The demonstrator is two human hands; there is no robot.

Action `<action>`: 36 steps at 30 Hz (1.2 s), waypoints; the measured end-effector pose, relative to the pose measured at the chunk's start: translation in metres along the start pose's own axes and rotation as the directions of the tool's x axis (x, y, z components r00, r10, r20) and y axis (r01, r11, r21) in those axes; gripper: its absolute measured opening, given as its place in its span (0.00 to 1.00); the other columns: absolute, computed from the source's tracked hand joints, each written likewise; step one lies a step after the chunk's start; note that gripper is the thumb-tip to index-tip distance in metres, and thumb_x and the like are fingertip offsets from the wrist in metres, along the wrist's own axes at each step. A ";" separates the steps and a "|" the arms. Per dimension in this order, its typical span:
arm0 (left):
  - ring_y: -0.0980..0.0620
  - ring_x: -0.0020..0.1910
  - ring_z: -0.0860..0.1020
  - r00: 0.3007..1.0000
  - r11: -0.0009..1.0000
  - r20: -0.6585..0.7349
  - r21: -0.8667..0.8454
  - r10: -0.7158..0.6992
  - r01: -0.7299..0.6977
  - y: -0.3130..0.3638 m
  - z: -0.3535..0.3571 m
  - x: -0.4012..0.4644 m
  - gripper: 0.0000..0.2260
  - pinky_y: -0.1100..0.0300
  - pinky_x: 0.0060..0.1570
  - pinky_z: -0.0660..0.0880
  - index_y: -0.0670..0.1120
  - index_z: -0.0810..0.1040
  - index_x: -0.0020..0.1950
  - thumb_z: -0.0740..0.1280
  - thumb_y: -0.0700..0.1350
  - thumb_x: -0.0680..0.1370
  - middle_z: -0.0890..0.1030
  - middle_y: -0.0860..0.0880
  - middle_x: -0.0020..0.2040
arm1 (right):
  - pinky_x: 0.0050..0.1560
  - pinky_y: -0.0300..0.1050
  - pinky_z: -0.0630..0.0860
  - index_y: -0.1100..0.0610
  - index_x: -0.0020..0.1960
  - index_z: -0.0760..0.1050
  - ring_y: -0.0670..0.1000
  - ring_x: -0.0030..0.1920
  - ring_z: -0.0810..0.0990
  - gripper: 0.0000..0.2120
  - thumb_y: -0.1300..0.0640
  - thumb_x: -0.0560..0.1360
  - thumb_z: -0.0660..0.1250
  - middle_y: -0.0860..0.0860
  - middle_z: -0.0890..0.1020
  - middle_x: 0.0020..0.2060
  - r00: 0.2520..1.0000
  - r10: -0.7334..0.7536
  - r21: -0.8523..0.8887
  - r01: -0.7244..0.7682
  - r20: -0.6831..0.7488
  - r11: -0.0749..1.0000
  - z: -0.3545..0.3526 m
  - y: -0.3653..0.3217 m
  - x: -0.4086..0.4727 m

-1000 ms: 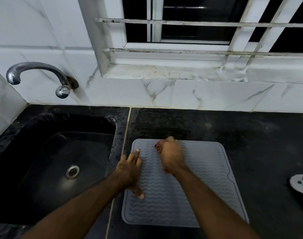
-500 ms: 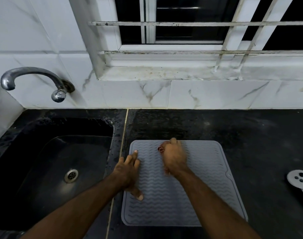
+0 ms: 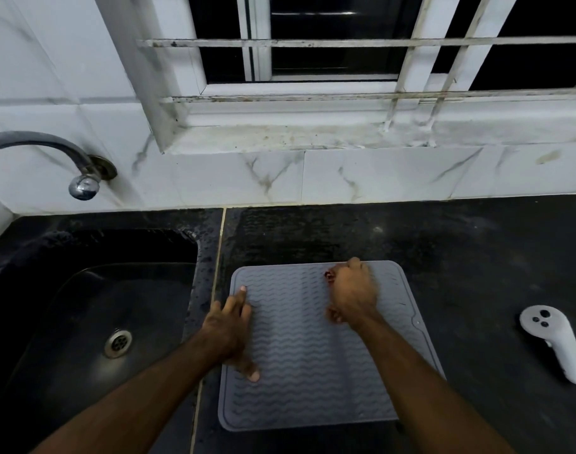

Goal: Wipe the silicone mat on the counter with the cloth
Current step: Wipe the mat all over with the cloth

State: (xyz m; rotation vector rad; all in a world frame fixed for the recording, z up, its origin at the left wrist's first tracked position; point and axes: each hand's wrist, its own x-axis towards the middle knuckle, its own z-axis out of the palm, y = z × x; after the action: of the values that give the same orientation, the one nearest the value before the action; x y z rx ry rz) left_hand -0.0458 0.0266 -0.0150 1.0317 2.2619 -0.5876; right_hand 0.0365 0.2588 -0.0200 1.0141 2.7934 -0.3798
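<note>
Grey wavy silicone mat (image 3: pixel 312 371) flat on counter, reddish cloth (image 3: pixel 329 276) bunched

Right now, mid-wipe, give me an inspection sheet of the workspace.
Surface: black counter, speckled with marks behind the mat.
Job's things: grey mat lies flat; reddish cloth bunched near its far edge.
Clutter: white controller right of the mat.
Hands: left hand presses the mat's left edge, fingers spread; right hand grips the cloth.
Cables: nothing seen.
Surroundings: sink, tap, barred window.
</note>
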 end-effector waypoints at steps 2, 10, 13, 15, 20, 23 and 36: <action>0.38 0.79 0.37 1.000 1.000 0.002 -0.016 -0.003 0.003 0.000 0.002 0.002 0.67 0.40 0.77 0.42 0.40 0.36 0.80 0.74 0.73 0.61 0.28 0.39 0.78 | 0.66 0.54 0.72 0.57 0.66 0.75 0.59 0.67 0.67 0.19 0.53 0.77 0.68 0.57 0.69 0.67 0.995 0.094 -0.048 -0.094 -0.014 0.994 -0.008 0.031 0.007; 0.38 0.79 0.37 1.000 1.000 0.017 0.005 0.006 -0.006 0.002 0.001 0.006 0.68 0.40 0.78 0.44 0.39 0.35 0.80 0.73 0.74 0.61 0.28 0.37 0.77 | 0.65 0.52 0.71 0.55 0.67 0.74 0.58 0.68 0.67 0.17 0.56 0.79 0.63 0.57 0.69 0.69 0.996 0.071 0.041 -0.069 -0.045 0.997 -0.004 0.037 0.005; 0.38 0.79 0.37 1.000 1.000 0.013 -0.013 0.007 -0.007 0.002 0.002 0.006 0.68 0.39 0.77 0.44 0.39 0.36 0.80 0.72 0.74 0.61 0.28 0.38 0.77 | 0.67 0.55 0.71 0.59 0.68 0.73 0.60 0.68 0.67 0.19 0.55 0.78 0.67 0.58 0.69 0.68 0.987 0.154 0.013 -0.153 -0.036 0.988 -0.011 0.062 0.009; 0.38 0.79 0.36 1.000 1.000 0.020 -0.021 0.007 -0.007 0.004 0.003 0.004 0.68 0.39 0.77 0.44 0.39 0.35 0.80 0.73 0.74 0.61 0.28 0.39 0.77 | 0.61 0.56 0.73 0.60 0.66 0.74 0.60 0.66 0.69 0.16 0.57 0.80 0.60 0.58 0.70 0.66 0.960 0.274 0.061 -0.270 -0.056 0.961 -0.018 0.078 0.012; 0.38 0.79 0.36 1.000 0.998 0.028 -0.055 0.001 0.001 0.006 -0.002 0.000 0.67 0.39 0.77 0.42 0.40 0.34 0.80 0.75 0.71 0.62 0.27 0.40 0.77 | 0.60 0.56 0.74 0.62 0.66 0.74 0.61 0.65 0.69 0.16 0.59 0.81 0.58 0.59 0.69 0.65 0.959 0.269 0.077 -0.263 -0.085 0.962 -0.021 0.063 0.011; 0.39 0.79 0.36 1.000 0.998 0.024 -0.060 0.000 0.001 0.002 0.002 -0.001 0.67 0.39 0.77 0.42 0.40 0.34 0.80 0.74 0.72 0.63 0.27 0.40 0.77 | 0.61 0.55 0.74 0.64 0.66 0.73 0.60 0.65 0.70 0.16 0.60 0.81 0.59 0.59 0.70 0.65 0.967 0.240 0.100 -0.232 -0.082 0.968 -0.017 0.056 0.011; 0.39 0.79 0.35 1.000 0.997 0.028 -0.077 -0.001 0.003 0.001 0.003 0.001 0.68 0.40 0.77 0.41 0.40 0.33 0.79 0.74 0.72 0.62 0.26 0.41 0.77 | 0.66 0.54 0.73 0.58 0.68 0.73 0.59 0.67 0.71 0.24 0.53 0.74 0.72 0.58 0.71 0.67 0.992 0.122 0.040 -0.120 -0.037 0.992 -0.004 0.039 -0.002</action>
State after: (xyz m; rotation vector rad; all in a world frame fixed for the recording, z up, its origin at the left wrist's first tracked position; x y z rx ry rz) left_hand -0.0449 0.0257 -0.0182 0.9780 2.2435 -0.5080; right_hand 0.0631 0.2873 -0.0223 1.2052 2.7507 -0.4026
